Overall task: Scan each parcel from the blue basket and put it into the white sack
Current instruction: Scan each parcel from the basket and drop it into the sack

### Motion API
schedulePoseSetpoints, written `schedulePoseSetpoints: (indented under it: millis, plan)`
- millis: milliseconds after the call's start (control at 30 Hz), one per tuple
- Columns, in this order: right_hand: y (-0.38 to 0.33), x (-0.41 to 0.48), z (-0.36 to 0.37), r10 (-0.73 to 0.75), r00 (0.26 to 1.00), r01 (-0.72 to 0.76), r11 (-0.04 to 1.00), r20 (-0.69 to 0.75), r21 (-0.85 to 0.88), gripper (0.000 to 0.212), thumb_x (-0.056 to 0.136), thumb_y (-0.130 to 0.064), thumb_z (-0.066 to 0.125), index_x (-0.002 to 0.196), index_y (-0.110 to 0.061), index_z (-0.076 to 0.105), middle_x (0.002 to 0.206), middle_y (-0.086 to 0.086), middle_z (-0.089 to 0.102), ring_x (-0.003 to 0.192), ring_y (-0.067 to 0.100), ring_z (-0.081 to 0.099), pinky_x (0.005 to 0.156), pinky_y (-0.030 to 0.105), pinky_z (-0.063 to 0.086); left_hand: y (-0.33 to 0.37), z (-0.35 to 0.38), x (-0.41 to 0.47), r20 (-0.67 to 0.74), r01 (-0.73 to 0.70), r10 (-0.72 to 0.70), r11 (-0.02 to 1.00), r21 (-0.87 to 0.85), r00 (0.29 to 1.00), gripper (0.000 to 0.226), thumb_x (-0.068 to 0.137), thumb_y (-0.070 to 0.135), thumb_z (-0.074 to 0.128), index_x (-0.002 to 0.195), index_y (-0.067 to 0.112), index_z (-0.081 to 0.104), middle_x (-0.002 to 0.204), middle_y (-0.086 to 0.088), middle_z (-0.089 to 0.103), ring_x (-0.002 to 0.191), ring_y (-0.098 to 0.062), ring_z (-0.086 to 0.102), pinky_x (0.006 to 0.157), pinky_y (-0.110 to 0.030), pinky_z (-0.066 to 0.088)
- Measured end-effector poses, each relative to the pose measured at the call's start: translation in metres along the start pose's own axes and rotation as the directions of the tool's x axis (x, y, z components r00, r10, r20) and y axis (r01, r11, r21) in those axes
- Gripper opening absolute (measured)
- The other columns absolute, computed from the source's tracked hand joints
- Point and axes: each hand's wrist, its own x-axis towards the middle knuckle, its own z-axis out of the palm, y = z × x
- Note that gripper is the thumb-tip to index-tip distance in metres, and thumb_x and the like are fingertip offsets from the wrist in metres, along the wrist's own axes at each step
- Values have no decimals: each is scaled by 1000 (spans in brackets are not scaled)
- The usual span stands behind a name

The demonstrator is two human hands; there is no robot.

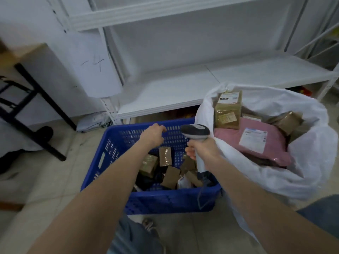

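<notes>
- The left hand point(153, 133) is held above the far half of the blue basket point(165, 200), with the fingers loosely bent downward. Nothing is seen between them, and whether the rim is touched cannot be told.
- The barcode scanner point(195, 132) is gripped by its handle in the right hand point(201, 147), with the fingers wrapped round it. Its head is turned toward 12 o'clock.
- Small taped cardboard boxes point(165, 156) lie heaped on the basket floor, so the step in hand is judged to be the picking of the next parcel.
- One box should be taken from the top of the heap, and its label should be turned to the scanner head before the trigger is pressed. No label is made out on these boxes from here.
- The white sack point(302, 171) stands open at 3 o'clock of the basket, against its side. A pink mailer bag point(256, 143) and a brown box point(228, 109) already lie inside.
- The scanner cable point(200, 197) hangs over the near basket wall and could be caught by a lifted parcel.
- A white shelf point(183, 85) is found at 12 o'clock, and a black-legged table point(25, 54) at 9 o'clock.
</notes>
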Motion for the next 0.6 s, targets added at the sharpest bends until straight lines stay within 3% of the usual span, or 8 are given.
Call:
schedulePoseSetpoints:
  millis: [200,433,600]
  plan:
    - [27,45,56,131,990,-126,988,52,-86,7,85,-7,64,82,-2,66,69,13,68,57,18,62,54,28,50,-70,57,5,168,139,-131,989,-42,977,42,93,17,55,134,14,49,133,-10,50,121,-27,49,100,-37,43]
    - [55,122,119,299,954,-296,951,28,-88,12,87,-7,63,77,-2,61,67,12,65,56,18,59,53,28,50,-133,126,36,376,383,-314,916,-122,872,60,92,28,59,143,5,36,141,-15,46,127,-29,46,101,-33,39]
    - [99,187,147,462,887,-462,887,19,-22,11,85,-12,66,90,-2,64,68,9,68,58,17,63,55,28,50,-151,195,77,430,536,-408,811,-234,805,73,86,36,66,143,5,31,137,-16,47,125,-31,47,99,-35,40]
